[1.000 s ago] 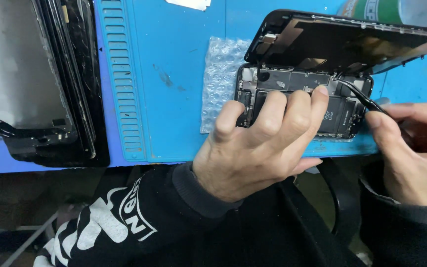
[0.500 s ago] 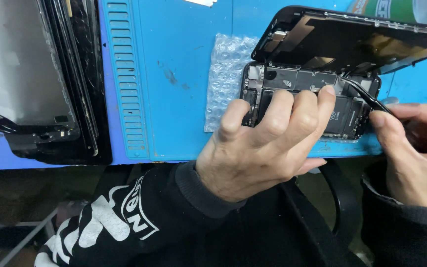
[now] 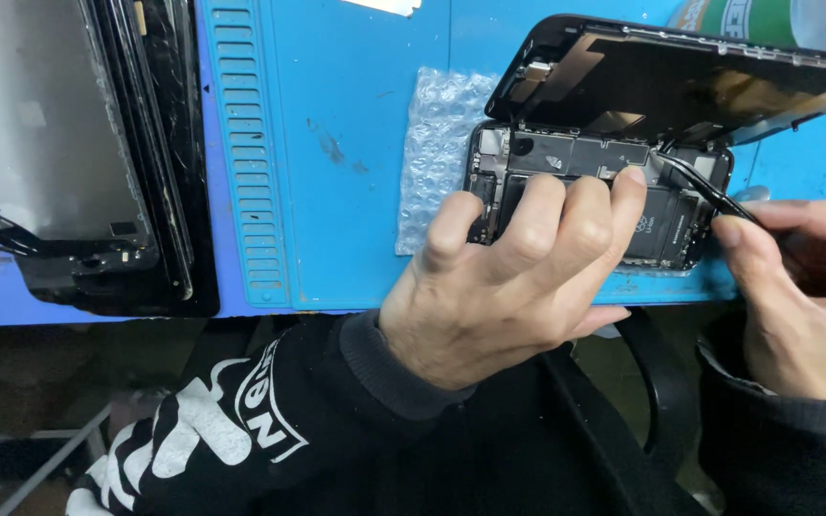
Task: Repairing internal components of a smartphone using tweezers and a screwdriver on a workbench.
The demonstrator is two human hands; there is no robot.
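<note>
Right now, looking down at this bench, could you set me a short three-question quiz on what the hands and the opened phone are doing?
1. True or false: the left hand rests its fingers on the opened phone.
2. What does the right hand hold? A) black tweezers B) a screwdriver C) a brush
3. Fill in: under the phone's left end lies a sheet of clear ______ wrap on the blue mat.

Key:
1. True; the fingers press on the phone's body while its screen stands tilted open.
2. A; the black tweezers reach into the phone's upper right corner.
3. bubble
</note>
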